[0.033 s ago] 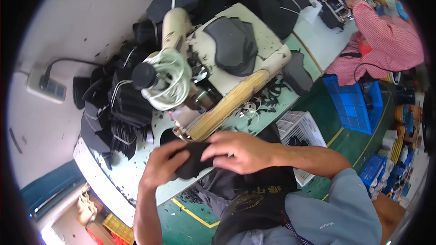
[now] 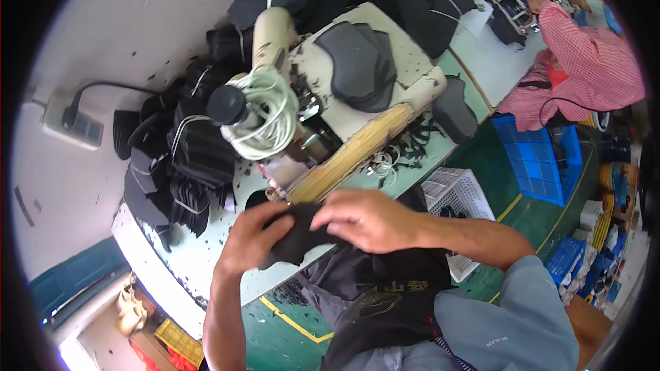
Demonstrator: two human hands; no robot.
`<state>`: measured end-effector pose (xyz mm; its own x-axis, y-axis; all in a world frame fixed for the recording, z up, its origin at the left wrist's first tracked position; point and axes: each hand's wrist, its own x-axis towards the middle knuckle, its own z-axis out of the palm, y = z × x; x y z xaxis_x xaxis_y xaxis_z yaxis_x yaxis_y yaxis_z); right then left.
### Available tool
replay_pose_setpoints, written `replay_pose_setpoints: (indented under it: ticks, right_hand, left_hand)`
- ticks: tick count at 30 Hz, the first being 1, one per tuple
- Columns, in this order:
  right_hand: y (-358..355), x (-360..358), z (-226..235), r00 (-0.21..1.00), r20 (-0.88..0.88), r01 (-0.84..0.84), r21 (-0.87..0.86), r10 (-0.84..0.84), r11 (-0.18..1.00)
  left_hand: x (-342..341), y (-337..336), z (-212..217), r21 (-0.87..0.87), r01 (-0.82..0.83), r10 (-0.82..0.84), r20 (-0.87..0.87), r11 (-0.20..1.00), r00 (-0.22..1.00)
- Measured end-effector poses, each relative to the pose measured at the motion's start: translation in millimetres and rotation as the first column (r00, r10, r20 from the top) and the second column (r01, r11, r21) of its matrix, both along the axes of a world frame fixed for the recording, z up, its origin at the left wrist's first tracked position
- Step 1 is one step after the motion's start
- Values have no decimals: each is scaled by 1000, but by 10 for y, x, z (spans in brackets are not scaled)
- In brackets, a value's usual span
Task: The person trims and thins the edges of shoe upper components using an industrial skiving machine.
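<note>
A dark, curved piece of sheet material [image 2: 300, 236] is between my hands at the table's near edge, by the end of the machine. My left hand [image 2: 251, 237] grips its left side with thumb and fingers. My right hand [image 2: 368, 220] has its fingers bent against the piece's right part; the fingertips are partly hidden. Just beyond stands the cream machine [image 2: 271, 45], with a black knob and coiled pale tubing [image 2: 271, 124]. A worn wooden strip [image 2: 350, 154] runs along the machine's front. Stacked grey shaped pieces [image 2: 357, 65] lie on its flat top.
Tied bundles of dark pieces [image 2: 199, 148] crowd the wall side and the far end. One grey piece [image 2: 454, 110] lies right of the machine. Black scraps litter the table [image 2: 172, 261]. A white basket [image 2: 474, 199] and blue crate [image 2: 533, 158] stand on the floor; a co-worker in checked pink [image 2: 584, 69] sits at right.
Both hands have shifted slightly up, toward the machine, with the dark piece. The right fingers have moved a little along it. The whole view has shifted slightly.
</note>
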<state>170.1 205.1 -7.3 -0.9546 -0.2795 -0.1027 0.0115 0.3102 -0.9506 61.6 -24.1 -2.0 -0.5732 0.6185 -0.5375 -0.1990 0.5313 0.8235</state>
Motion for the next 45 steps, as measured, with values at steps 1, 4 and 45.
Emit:
replay_pose_setpoints:
  ticks: [1,4,45]
  right_hand:
    - [52,-25,-6,997,8,78,37,-78,996]
    - [127,-112,-21,971,44,232,36,-233,972]
    - [336,-387,-79,844,-316,521,293,-433,802]
  left_hand:
    - [-25,87,-81,40,-55,54,41,998,998]
    - [-132,235,-24,-116,-140,150,89,983,985]
    - [-169,648,6,-344,-102,-70,-454,933,888]
